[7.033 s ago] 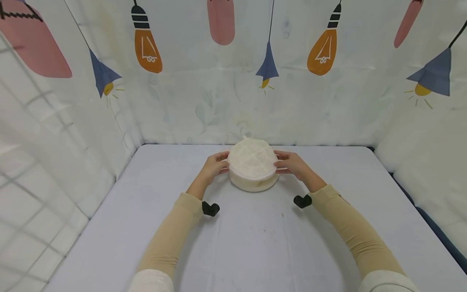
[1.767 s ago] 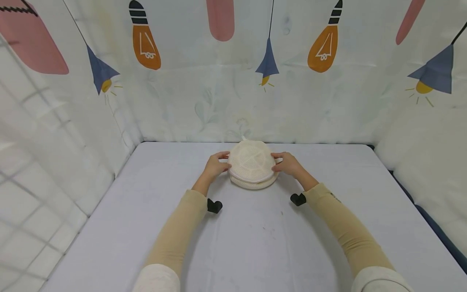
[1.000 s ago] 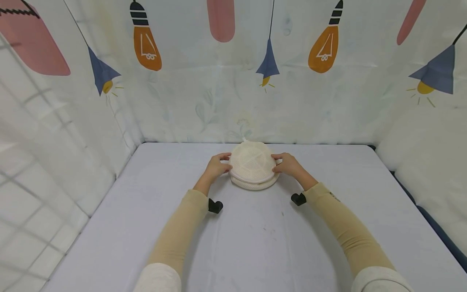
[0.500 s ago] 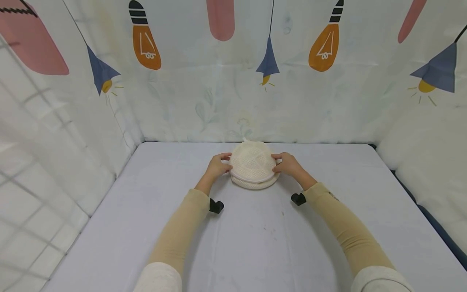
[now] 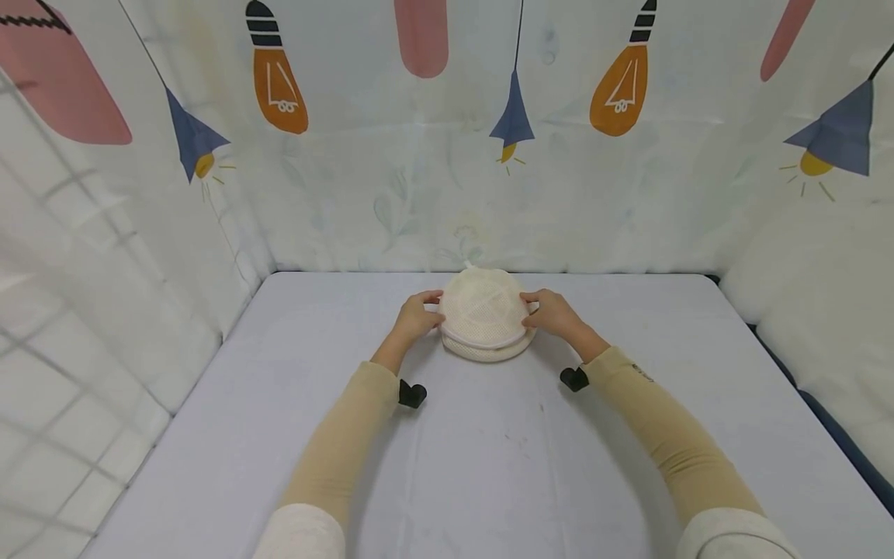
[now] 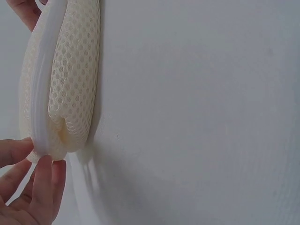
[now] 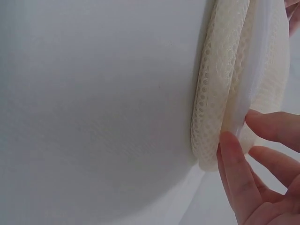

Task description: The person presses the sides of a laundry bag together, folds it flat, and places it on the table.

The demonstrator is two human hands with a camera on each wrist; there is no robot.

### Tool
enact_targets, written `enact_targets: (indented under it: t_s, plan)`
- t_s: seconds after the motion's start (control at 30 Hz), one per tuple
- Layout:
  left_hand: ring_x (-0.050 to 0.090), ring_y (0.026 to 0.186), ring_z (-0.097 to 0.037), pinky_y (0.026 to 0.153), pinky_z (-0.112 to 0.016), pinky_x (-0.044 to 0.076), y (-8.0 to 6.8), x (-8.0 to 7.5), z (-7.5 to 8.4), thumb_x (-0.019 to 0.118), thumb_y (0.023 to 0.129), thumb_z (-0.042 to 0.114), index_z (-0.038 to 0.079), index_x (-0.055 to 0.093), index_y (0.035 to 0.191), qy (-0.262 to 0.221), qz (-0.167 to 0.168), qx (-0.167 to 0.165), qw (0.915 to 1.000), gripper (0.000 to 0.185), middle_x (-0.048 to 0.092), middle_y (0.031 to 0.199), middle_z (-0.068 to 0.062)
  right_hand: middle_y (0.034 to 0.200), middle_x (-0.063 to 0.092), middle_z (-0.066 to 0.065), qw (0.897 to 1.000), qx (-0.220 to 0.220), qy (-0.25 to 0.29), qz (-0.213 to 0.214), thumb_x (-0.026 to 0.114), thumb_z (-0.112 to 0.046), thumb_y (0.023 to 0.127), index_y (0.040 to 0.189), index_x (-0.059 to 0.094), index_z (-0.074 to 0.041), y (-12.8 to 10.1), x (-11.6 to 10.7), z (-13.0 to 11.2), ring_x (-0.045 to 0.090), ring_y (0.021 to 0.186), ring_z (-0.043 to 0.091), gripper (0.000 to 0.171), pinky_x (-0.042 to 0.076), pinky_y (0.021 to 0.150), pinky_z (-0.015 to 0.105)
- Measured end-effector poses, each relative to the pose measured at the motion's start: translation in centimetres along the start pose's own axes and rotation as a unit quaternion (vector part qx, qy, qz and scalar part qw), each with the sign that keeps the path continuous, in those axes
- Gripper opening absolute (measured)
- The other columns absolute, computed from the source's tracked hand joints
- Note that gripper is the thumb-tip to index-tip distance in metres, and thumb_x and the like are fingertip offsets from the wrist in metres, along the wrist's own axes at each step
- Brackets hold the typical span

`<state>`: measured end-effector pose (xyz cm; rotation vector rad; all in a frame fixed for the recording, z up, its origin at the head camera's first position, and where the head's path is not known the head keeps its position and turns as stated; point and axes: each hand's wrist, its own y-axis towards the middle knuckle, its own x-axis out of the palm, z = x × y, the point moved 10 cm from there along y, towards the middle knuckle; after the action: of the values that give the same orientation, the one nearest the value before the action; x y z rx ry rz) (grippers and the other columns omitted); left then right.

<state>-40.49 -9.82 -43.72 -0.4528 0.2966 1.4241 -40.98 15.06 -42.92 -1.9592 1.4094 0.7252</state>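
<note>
Left grip [image 5: 417, 317] and right grip [image 5: 553, 314] both pinch the mesh bag [image 5: 483, 307], frame centre; I'd press both sides evenly.

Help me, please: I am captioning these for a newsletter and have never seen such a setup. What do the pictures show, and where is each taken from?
There is no machine here, just a person's bare left hand and bare right hand. The wide picture comes from a camera worn on the head, looking forward and down; each close-up comes from a camera worn on one wrist. On the wide, pale table rests what looks like a round, soft, cream mesh pouch with a smooth white band round its edge. Both hands pinch that edge from opposite sides.
</note>
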Motion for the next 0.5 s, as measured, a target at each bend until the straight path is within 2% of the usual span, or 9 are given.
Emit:
enact_targets:
  t_s: [0.13, 0.27, 0.4, 0.5]
  plan:
    - [0.064, 0.117, -0.033, 0.096, -0.041, 0.054, -0.2, -0.1, 0.5, 0.064, 0.096, 0.001, 0.003, 0.049, 0.151, 0.040, -0.002, 0.020, 0.9990, 0.057, 0.053, 0.147, -0.018, 0.150, 0.048, 0.028, 1.000, -0.004, -0.025, -0.001, 0.072, -0.006, 0.093, 0.151, 0.046, 0.000, 0.1, 0.0, 0.0, 0.050, 0.072, 0.015, 0.065, 0.043, 0.066, 0.027]
    - [0.060, 0.125, -0.034, 0.100, -0.043, 0.052, -0.5, 0.0, 1.0, 0.063, 0.099, 0.005, 0.002, 0.046, 0.153, 0.077, -0.007, 0.030, 0.9966, 0.057, 0.051, 0.151, -0.017, 0.148, 0.047, 0.030, 0.999, -0.023, -0.045, -0.005, 0.071, -0.008, 0.095, 0.151, 0.045, 0.000, -0.3, -0.1, -0.6, 0.062, 0.093, 0.024, 0.063, 0.051, 0.073, 0.031]
    - [0.055, 0.132, -0.036, 0.105, -0.046, 0.049, -0.7, 0.3, 1.3, 0.061, 0.102, 0.015, 0.003, 0.041, 0.156, 0.126, -0.022, 0.037, 0.9912, 0.059, 0.044, 0.156, -0.017, 0.148, 0.046, 0.029, 0.996, -0.054, -0.066, -0.015, 0.069, -0.012, 0.097, 0.152, 0.045, 0.001, -0.8, -0.4, -1.3, 0.060, 0.115, 0.036, 0.061, 0.054, 0.088, 0.043]
    - [0.044, 0.142, -0.037, 0.115, -0.048, 0.038, -0.9, 0.6, 1.7, 0.060, 0.104, 0.023, 0.002, 0.037, 0.158, 0.163, -0.031, 0.050, 0.9849, 0.062, 0.039, 0.160, -0.019, 0.148, 0.046, 0.030, 0.992, -0.082, -0.094, -0.019, 0.068, -0.013, 0.098, 0.151, 0.045, 0.004, -0.9, -0.5, -1.7, 0.052, 0.128, 0.042, 0.060, 0.049, 0.101, 0.051]
